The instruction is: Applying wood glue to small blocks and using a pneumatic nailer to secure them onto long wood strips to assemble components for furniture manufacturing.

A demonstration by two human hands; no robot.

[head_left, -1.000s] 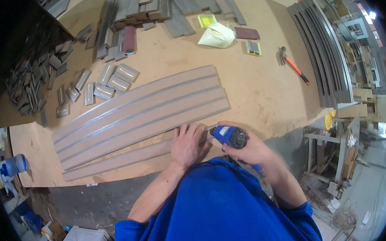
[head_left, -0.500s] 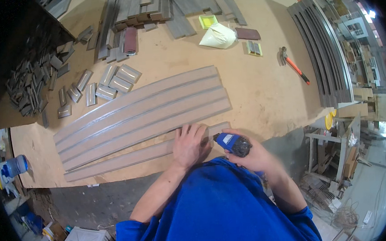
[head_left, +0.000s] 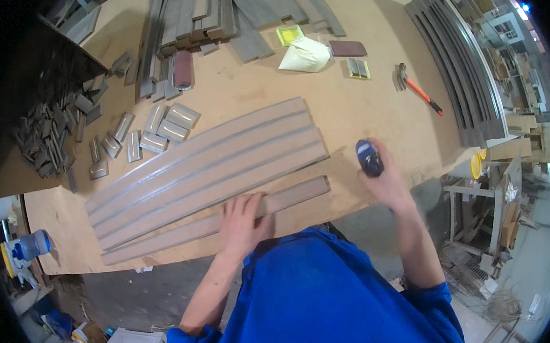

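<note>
My left hand [head_left: 243, 223] is closed over a narrow grey-brown strip [head_left: 297, 194] that lies along the near edge of the workbench, fingers on top and thumb at the near side. Just beyond it lies a wide panel [head_left: 223, 162] of several long parallel slats, with a thin wedge of bench between the two. To the right of the strip's end, my right hand [head_left: 390, 179] grips a blue and black power drill [head_left: 369, 158], raised above the bench and apart from the strip. The drill's tip is hidden from this angle.
Small grey blocks [head_left: 173, 130] lie beyond the panel, near a pile of offcuts [head_left: 48, 127] at far left. Stacked boards [head_left: 204, 23], a white bag [head_left: 305, 55] and a red sandpaper roll [head_left: 182, 70] are at the back. A hammer [head_left: 419, 91] lies right, before leaning slatted panels [head_left: 455, 63].
My right hand has lifted the drill off the strip's right end and moved it right and farther away. My left hand has slid left along the strip.
</note>
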